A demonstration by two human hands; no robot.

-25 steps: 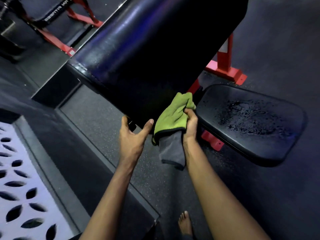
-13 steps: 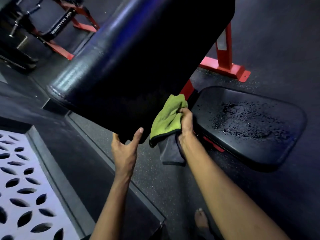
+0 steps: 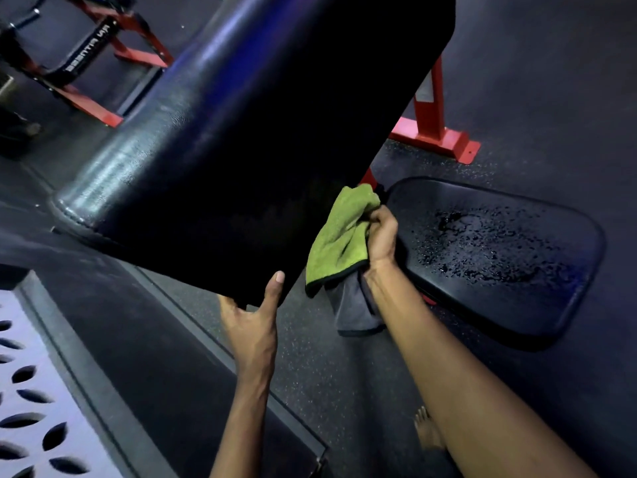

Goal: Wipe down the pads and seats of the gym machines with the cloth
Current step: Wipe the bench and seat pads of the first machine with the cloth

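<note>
Our left hand (image 3: pixel 253 327) grips the near corner of the big black pad (image 3: pixel 241 150). Our right hand (image 3: pixel 382 238) squeezes the green cloth (image 3: pixel 336 246).

Green-and-grey cloth (image 3: pixel 339 238), black seat (image 3: pixel 499 257), red frame (image 3: pixel 436 129).

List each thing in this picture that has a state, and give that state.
Pad, tilted, gripped at its lower corner.
Seat, wet with droplets.
Cloth, bunched, beside the pad's edge.
Left hand, grips the pad's corner.
Right hand, grips the cloth.
</note>
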